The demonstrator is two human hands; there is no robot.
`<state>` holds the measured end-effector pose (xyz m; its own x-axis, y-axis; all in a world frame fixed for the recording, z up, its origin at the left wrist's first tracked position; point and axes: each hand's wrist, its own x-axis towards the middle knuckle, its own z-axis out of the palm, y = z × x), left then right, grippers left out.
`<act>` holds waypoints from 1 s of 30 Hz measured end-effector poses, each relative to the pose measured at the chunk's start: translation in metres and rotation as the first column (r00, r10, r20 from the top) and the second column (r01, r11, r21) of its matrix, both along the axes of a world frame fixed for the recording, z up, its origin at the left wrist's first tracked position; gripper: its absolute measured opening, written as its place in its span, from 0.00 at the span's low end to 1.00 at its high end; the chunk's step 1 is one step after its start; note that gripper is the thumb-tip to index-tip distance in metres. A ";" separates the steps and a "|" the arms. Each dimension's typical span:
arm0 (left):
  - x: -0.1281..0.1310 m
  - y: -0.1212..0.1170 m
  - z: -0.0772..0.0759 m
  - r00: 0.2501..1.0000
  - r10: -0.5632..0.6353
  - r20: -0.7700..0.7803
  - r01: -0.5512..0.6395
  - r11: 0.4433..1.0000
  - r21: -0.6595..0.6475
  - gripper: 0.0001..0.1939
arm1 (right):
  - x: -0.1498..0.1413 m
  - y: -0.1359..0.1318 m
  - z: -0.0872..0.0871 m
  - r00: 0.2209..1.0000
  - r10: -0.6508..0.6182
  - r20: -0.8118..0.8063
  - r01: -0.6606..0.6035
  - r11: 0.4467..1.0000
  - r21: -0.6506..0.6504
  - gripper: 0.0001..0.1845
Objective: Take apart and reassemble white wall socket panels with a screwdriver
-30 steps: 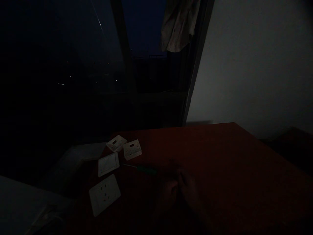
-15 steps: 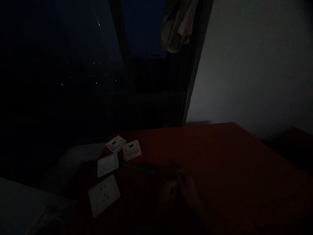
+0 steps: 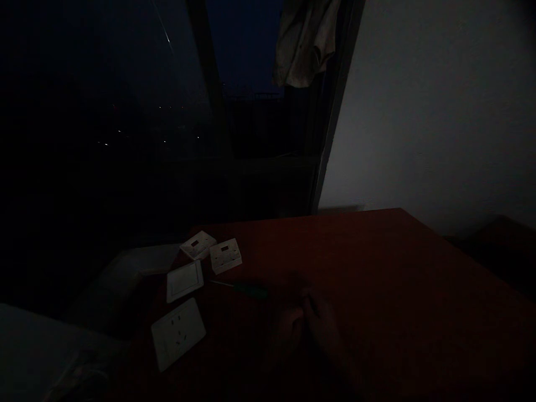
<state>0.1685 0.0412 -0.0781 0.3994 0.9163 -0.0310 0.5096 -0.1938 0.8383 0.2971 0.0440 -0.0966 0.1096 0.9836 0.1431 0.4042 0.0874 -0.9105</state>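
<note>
Both hands are close together above the red-brown table, in very dim light. My left hand [image 3: 288, 329] has its fingers curled in, and my right hand [image 3: 323, 322] is pinched right beside it. Whatever they hold, if anything, is lost in the dark. A screwdriver with a green handle [image 3: 251, 290] lies to their left, its shaft pointing left. Beyond it are a white socket plate [image 3: 179, 335], a white switch plate [image 3: 184, 282] and two white mounting boxes, one nearer [image 3: 226, 257] and one farther [image 3: 198, 245].
The red-brown table [image 3: 377, 251] reaches back to a dark window and a pale wall [image 3: 439, 111] on the right. Cloth [image 3: 304, 50] hangs at the window frame. Something pale and crumpled [image 3: 79, 374] lies at the lower left, off the table.
The hands keep almost the same place and pose. The hanging cloth has shifted slightly; the things on the table have not moved.
</note>
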 end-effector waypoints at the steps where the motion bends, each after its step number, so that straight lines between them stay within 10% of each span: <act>1: 0.000 0.000 0.000 1.000 0.000 -0.002 0.000 1.000 0.007 0.16 | 0.000 0.000 -0.001 1.000 0.001 -0.001 -0.001 1.000 -0.001 0.17; 30: 0.000 -0.001 0.006 0.999 -0.019 -0.045 0.021 0.999 0.026 0.14 | 0.001 -0.001 0.004 1.000 0.005 -0.010 -0.005 1.000 0.003 0.19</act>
